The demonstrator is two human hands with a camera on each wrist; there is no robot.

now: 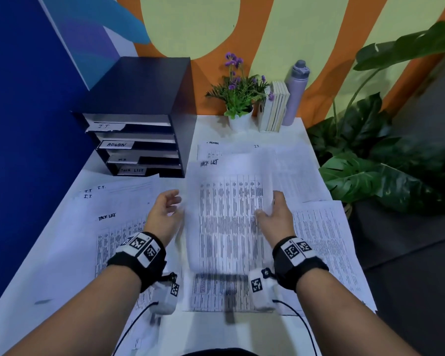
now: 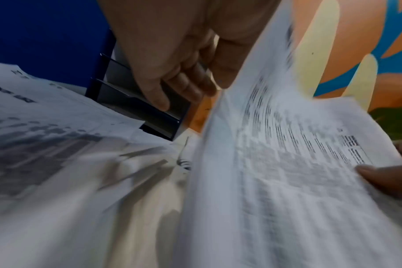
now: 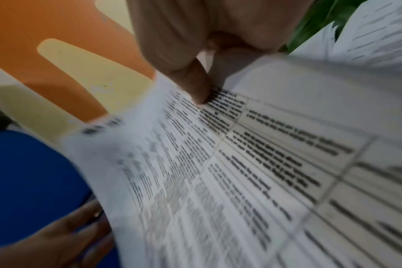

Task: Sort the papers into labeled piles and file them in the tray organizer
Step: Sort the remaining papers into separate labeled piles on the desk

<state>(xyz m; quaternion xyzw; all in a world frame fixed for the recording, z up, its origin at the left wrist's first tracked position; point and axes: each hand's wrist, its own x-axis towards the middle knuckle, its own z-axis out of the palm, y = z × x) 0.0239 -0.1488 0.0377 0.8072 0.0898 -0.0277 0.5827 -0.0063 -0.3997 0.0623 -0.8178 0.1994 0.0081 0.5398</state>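
Observation:
A printed sheet headed TASK LIST [image 1: 229, 214] hangs above the table between my hands. My right hand [image 1: 269, 204] pinches its right edge; in the right wrist view the thumb [image 3: 195, 87] lies on top of the sheet [image 3: 241, 163]. My left hand [image 1: 174, 203] is beside the sheet's left edge with its fingers [image 2: 179, 90] loosely curled and holding nothing. The black tray organizer [image 1: 139, 140] stands at the back left, with slots labelled IT, ADMIN, one I cannot read, and TASK LIST. On the table lie an IT pile [image 1: 118, 195], a task list pile [image 1: 108, 235] and an ADMIN sheet [image 1: 216, 149].
More printed sheets [image 1: 326, 240] spread to the table's right edge. At the back stand a potted purple flower [image 1: 239, 98], several books [image 1: 275, 109] and a grey bottle [image 1: 296, 93]. A large leafy plant [image 1: 370, 163] sits beyond the right edge. A blue wall [image 1: 23, 124] closes the left.

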